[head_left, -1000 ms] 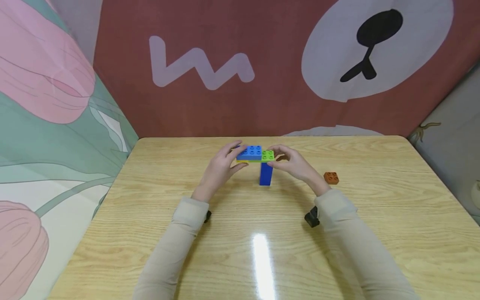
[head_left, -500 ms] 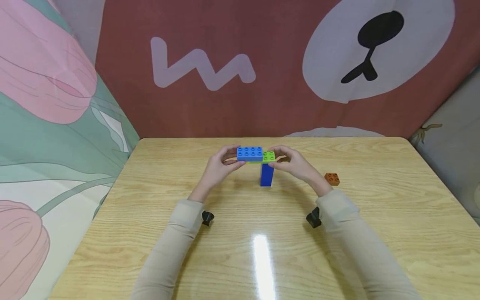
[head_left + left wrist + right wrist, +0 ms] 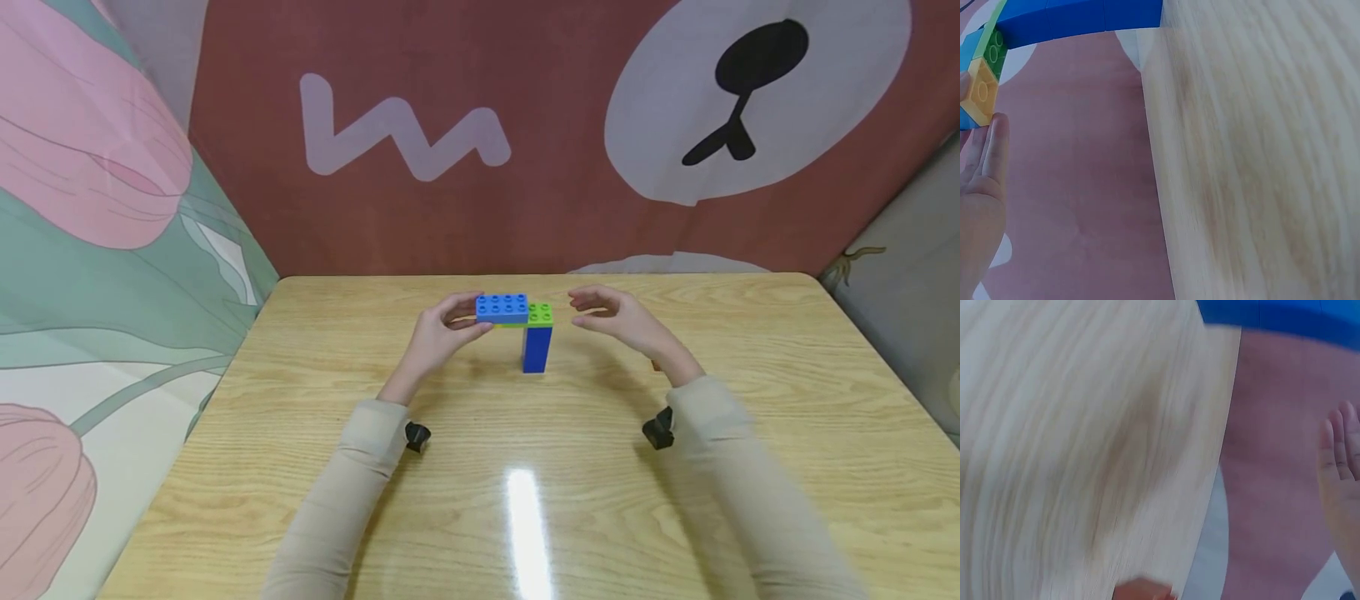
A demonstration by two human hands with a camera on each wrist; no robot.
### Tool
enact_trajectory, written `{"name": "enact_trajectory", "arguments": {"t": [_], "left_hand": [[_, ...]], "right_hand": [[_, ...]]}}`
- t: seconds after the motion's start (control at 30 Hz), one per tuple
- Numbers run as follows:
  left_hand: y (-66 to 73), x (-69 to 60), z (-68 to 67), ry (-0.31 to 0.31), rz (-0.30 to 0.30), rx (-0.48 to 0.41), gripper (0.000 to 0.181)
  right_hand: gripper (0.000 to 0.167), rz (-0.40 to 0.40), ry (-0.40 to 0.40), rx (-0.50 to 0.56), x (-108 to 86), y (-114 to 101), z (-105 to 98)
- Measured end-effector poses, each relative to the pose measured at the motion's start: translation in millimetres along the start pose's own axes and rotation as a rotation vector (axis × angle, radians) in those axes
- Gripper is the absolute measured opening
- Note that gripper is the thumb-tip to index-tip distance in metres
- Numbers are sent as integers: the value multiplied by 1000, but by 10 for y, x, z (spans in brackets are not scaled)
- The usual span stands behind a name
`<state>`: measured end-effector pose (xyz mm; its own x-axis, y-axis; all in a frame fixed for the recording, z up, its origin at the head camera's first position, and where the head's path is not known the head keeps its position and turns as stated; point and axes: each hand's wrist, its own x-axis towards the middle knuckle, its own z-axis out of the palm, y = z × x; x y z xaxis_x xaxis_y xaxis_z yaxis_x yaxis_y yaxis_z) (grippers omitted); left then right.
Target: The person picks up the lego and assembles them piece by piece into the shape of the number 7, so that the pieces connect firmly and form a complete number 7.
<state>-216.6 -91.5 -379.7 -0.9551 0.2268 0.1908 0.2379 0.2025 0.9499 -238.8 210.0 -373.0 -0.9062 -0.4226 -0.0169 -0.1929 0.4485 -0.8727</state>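
Observation:
A dark blue column of stacked toy bricks stands upright on the table. On its top lies a green brick, which reaches out to the left. A lighter blue eight-stud brick covers the left part of the green one. From below, in the left wrist view, a yellow brick shows beside the green underside. My left hand pinches the left end of the lighter blue brick between thumb and fingers. To the right of the column, apart from it, my right hand holds nothing, its fingers loosely bent.
An orange-brown brick lies on the wooden table to the right, mostly hidden by my right wrist in the head view. A wall hanging rises behind the table's back edge. Both wrists wear black cameras.
My right hand has let go of the green brick and moved right. My left hand has shifted from over the lighter blue brick to its left end. The column has stayed standing.

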Motion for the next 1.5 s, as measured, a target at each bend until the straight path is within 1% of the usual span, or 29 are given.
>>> {"name": "enact_trajectory", "arguments": {"t": [0.13, 0.2, 0.4, 0.47, 0.57, 0.7, 0.83, 0.93, 1.03, 1.17, 1.37, 1.5], "left_hand": [[-11, 0, -3, 0, -9, -3, 48], [-16, 0, -4, 2, -18, -5, 48], [-14, 1, -4, 8, -38, -2, 48], [-15, 0, -5, 8, -38, 4, 48], [-16, -2, -4, 4, -44, 11, 49], [-6, -4, 3, 2, -45, 11, 49], [4, -6, 9, 2, -43, 9, 49], [12, -12, 11, 3, -51, 9, 49], [16, -16, 9, 4, -63, 9, 49], [15, -16, 4, 6, -66, 9, 49], [21, -20, 3, 5, -60, 12, 49], [19, -24, -3, 6, -68, 18, 49]], "right_hand": [[51, 21, 44, -58, -103, 109, -183], [51, 43, 57, -79, -162, 164, -267], [53, 95, 102, -90, -335, 346, -476], [56, 117, 108, -109, -383, 402, -528], [57, 156, 92, -146, -447, 472, -590], [58, 207, 55, -157, -528, 558, -654], [57, 231, 39, -168, -601, 645, -692], [56, 225, 43, -183, -645, 697, -708], [57, 222, 38, -176, -672, 730, -713], [61, 232, 4, -179, -686, 768, -718], [61, 230, -35, -177, -706, 837, -730], [63, 245, -59, -205, -700, 884, -724]]}}
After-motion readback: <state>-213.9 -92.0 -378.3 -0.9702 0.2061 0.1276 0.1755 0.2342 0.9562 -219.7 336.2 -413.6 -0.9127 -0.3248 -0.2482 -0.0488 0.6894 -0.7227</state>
